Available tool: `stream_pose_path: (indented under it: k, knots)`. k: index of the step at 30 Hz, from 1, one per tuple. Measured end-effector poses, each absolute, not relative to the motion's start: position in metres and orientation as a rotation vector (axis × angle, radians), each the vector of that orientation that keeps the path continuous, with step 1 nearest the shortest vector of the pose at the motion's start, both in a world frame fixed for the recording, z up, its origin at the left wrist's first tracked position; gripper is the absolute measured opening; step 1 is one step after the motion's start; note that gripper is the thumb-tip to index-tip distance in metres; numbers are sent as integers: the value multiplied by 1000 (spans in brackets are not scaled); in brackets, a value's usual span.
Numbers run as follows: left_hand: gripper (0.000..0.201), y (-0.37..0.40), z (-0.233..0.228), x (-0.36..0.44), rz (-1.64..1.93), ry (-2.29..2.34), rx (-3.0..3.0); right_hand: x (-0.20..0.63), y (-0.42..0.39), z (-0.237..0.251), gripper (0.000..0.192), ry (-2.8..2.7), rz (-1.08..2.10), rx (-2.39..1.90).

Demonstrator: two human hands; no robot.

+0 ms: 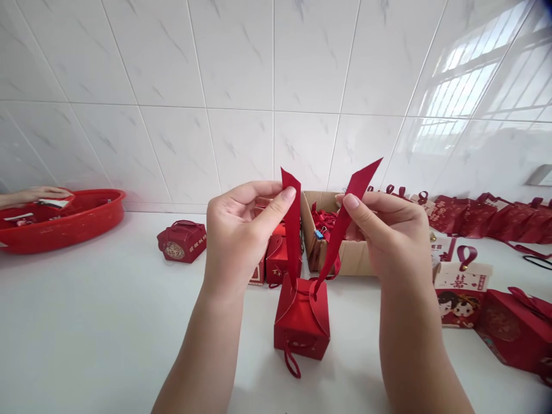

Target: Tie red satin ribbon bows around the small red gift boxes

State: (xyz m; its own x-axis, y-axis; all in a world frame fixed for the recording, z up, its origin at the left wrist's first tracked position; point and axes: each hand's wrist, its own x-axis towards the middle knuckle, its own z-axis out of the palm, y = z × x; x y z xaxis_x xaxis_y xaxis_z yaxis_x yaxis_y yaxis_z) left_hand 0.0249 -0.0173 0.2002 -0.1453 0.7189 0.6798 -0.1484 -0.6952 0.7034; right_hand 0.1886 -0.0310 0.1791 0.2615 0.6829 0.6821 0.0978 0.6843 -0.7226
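We observe the left hand (244, 233) and right hand (392, 230) each pinching one raised end of a red ribbon (292, 236). Below and between them, the ribbon enters the top of a red box (304, 322). We note a cardboard carton (357, 260) beyond the right hand, a maroon box (190, 244) left of the left hand.

the ribbon (292, 236) is smooth cloth, the box (302, 322) card — tiles (235, 57) glossy.
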Motion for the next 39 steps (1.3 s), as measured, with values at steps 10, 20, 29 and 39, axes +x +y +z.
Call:
stream_pose_path:
  k: [10,20,29,39]
  knots:
    - [7,-17,199,18,1998,626,1581,179,-37,181,13,-1318,473,-754]
    - [8,-18,199,16,1986,588,1569,170,-40,181,13,-1378,547,-712]
    - [9,-20,201,17,1994,620,1566,169,-40,181,12,-1348,526,-692]
    - [14,-14,198,13,2001,642,1517,177,-39,180,18,-1246,363,-754]
